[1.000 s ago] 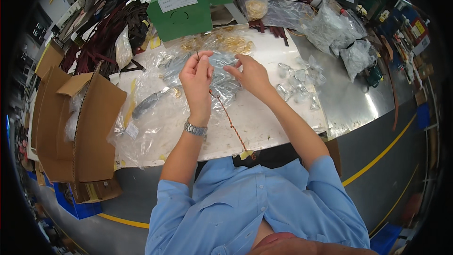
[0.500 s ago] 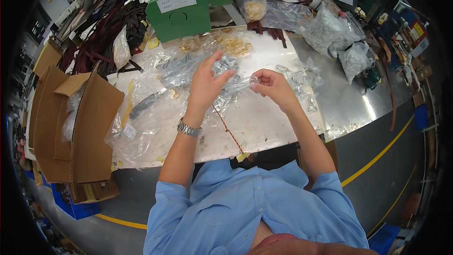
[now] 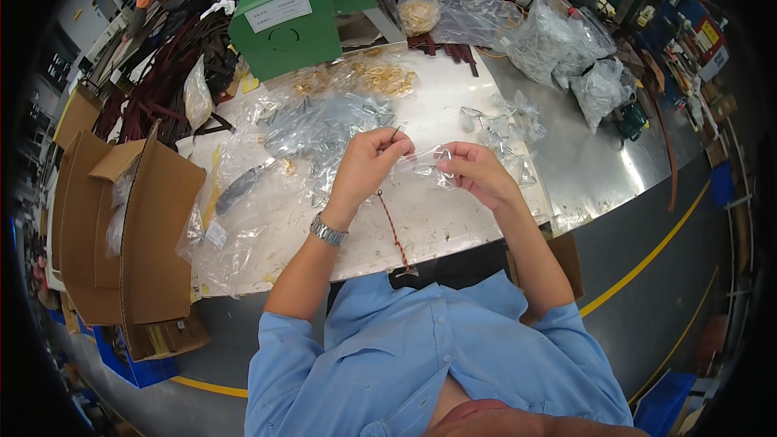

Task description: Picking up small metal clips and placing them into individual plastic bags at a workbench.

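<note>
Head view shows us a small clear bag (image 3: 427,165) held up over the white worktop (image 3: 453,218), stretched between our two hands. Our right hand (image 3: 477,174) pinches the bag's right end between thumb and fingers; our left hand (image 3: 371,163) grips the other end and also holds a thin metal pin (image 3: 396,133) that sticks up from its fingertips. A wristwatch (image 3: 328,231) sits on the left wrist, and a red-brown cord (image 3: 393,231) runs from just below the left hand down to the table's near edge. Beyond the hands lies a heap of clear bags with metal parts (image 3: 324,125) — behind it brass rings (image 3: 380,78) and a green machine (image 3: 291,12). Open cardboard boxes (image 3: 137,235) stand at the left, more filled bags (image 3: 566,48) at the far right.
</note>
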Tool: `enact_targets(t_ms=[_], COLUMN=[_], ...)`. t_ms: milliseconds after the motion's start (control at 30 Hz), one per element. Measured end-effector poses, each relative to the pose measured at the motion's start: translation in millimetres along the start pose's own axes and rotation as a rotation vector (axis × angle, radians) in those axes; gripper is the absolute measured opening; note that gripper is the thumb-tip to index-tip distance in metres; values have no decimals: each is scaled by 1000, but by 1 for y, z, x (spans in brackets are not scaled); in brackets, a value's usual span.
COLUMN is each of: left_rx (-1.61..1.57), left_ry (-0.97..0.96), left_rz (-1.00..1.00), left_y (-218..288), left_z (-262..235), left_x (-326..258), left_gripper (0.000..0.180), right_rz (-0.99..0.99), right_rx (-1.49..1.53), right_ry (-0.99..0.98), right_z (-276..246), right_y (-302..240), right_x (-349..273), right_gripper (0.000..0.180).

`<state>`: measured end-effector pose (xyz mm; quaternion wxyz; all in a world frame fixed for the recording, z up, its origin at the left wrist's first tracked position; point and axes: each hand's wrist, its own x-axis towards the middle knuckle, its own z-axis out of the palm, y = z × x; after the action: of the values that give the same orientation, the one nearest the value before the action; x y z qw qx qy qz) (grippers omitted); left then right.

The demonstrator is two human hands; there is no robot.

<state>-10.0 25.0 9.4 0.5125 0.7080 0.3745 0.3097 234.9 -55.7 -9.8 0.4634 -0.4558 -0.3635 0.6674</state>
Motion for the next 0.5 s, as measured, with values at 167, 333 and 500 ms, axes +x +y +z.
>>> enact_targets(t_ms=[167,333,500], left_rx=[-140,121,-32], left_ry=[23,-144,-128], left_rz=[193,15,-4], left_y=[17,4,15], left_z=[11,4,6], left_x=[-6,-6,-6], left_gripper=[22,29,24], right_rz=[50,39,34], right_rx=[171,170,114], right_ry=[-17,-7,12], right_z=[-10,-2,-11], right_y=[8,8,11], right_x=[-3,-8,-12], right_gripper=[20,20,21])
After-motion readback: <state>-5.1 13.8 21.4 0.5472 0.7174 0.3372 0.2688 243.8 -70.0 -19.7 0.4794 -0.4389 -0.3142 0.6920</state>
